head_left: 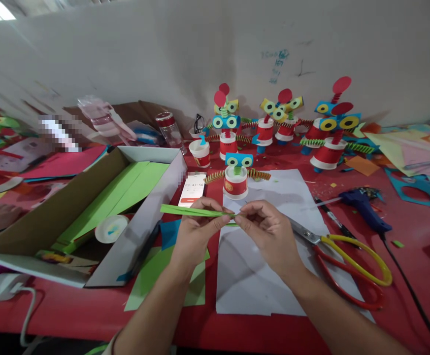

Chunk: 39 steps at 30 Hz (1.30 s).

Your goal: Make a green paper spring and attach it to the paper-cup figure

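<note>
A bundle of narrow green paper strips (188, 211) is pinched in my left hand (200, 229), its long end sticking out to the left. The fingers of my right hand (264, 229) are closed at the bundle's right end, close to my left fingertips. Both hands are above white paper sheets (248, 276). Just beyond them stands a red and white paper-cup figure (236, 186) with a blue eye piece and folded paper arms. Scissors (313, 237) with yellow and red handles lie beside my right forearm.
An open box (107, 261) with green paper is at the left, next to a phone (192, 190). Several finished cup figures (329, 154) stand behind. A blue glue gun (366, 209) lies right. Another person's hand (0, 222) rests at far left.
</note>
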Motion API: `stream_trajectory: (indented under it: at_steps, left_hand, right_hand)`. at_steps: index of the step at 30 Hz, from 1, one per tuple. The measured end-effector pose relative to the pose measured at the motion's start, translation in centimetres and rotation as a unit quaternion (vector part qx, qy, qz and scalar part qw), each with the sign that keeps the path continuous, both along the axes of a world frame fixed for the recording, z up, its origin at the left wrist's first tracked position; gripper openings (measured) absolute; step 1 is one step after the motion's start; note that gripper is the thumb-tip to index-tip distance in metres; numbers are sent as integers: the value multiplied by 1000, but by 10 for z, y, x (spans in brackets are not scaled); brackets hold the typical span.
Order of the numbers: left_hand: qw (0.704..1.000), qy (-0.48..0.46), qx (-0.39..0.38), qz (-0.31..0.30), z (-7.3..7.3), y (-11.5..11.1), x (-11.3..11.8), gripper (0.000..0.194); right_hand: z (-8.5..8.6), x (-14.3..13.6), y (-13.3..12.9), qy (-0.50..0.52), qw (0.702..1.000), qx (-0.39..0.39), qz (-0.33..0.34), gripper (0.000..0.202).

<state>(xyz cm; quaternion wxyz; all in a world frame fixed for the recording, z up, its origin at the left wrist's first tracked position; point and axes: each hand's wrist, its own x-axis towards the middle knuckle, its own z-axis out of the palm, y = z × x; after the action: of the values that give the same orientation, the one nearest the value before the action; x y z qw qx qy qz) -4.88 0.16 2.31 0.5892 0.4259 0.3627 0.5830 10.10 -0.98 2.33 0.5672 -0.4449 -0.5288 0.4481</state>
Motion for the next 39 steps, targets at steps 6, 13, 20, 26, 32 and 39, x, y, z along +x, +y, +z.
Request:
stream_trajectory:
  at_steps: [6,13,20,26,32,39]
  left_hand:
    - [999,-28,-35,1,2,0,1,19]
    - [997,-38,-66,-15,4,1,-2,18]
    - [991,-74,-109,-18,1,4,-2,15]
    - [986,-89,-144,-6,0,6,0,12]
    - [978,-102,-179,32,1,6,1,7]
    - [952,-174,-211,138,6,16,-22,9]
  right_hand:
    - [-2,2,1,-44,999,14,1,6]
    - [-3,5,-1,-193,968,152,-48,20]
    - [-8,2,0,-294,924,239,-58,23]
    - [-14,1,-3,-357,892,268,-62,21]
    - [-14,0,-6,-362,891,272,-42,26]
    - [-11,-2,-8,-334,906,254,-50,18]
